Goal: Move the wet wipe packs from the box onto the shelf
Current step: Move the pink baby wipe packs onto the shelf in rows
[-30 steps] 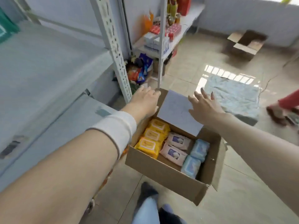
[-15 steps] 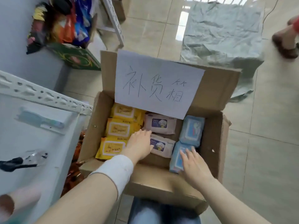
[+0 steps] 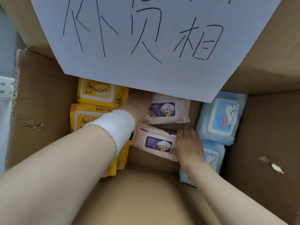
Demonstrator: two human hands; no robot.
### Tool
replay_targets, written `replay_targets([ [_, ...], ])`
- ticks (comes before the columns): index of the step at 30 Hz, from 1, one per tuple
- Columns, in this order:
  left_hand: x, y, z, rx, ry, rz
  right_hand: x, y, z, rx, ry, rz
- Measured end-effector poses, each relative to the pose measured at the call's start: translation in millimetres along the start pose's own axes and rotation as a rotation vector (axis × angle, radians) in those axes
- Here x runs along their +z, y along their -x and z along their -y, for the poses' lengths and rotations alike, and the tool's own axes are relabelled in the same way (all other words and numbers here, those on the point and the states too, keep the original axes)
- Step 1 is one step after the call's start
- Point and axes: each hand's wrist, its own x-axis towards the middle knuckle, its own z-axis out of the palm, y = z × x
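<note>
The open cardboard box (image 3: 42, 95) fills the view. Two pink wet wipe packs lie in its middle column. My left hand (image 3: 139, 106), a white band on its wrist, grips the left end of the far pink pack (image 3: 168, 109). My right hand (image 3: 188, 143) holds the right end of the near pink pack (image 3: 154, 142), thumb on its top. Yellow packs (image 3: 99, 91) are stacked on the left, partly hidden under my left forearm. Two blue packs (image 3: 222, 116) lie on the right.
A white paper sign (image 3: 146, 38) with handwritten characters hangs from the far flap and covers the back of the box. A white perforated shelf upright (image 3: 6, 88) shows at the left edge. The near flap lies under my forearms.
The view has dropped close into the box. My left hand moved forward onto the far pink pack. My right hand shifted left from the blue pack to the near pink pack.
</note>
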Motion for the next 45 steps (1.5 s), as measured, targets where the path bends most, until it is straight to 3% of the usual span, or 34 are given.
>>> replay_targets([
  [3, -3.8, 2.2, -1.6, 0.014, -0.016, 0.038, -0.1, 7.8, 3.0, -0.010, -0.194, -0.038],
  [11, -17.8, 31.5, -2.7, 0.055, 0.196, -0.023, 9.8, 40.7, 9.7, 0.321, -1.197, 0.007],
  [15, -28.2, 63.2, -5.6, -0.010, 0.452, -0.173, 3.2, 66.2, 8.4, 0.243, -1.117, -0.113],
  [19, -43.1, 124.0, -9.7, -0.058, 0.739, -0.378, -19.0, 121.9, -11.5, 0.214, -1.138, -0.119],
  [28, -103.8, 350.8, 0.1, -0.249, 1.201, -0.712, -108.7, 280.3, -29.7, 0.063, -1.391, -0.121],
  [33, -118.4, 509.3, 25.4, -0.371, 1.496, -1.038, -145.4, 353.9, 10.7, -0.171, -1.478, 0.079],
  [36, -131.7, 607.1, 45.5, -0.442, 1.539, -1.236, -167.6, 395.5, 60.7, -0.330, -1.496, 0.212],
  [40, -138.9, 727.3, 80.6, -0.412, 1.604, -1.577, -191.5, 447.1, 149.1, -0.586, -1.486, 0.385],
  [45, -123.6, 858.5, 135.1, -0.375, 1.661, -1.804, -199.7, 501.6, 269.9, -0.778, -1.505, 0.614],
])
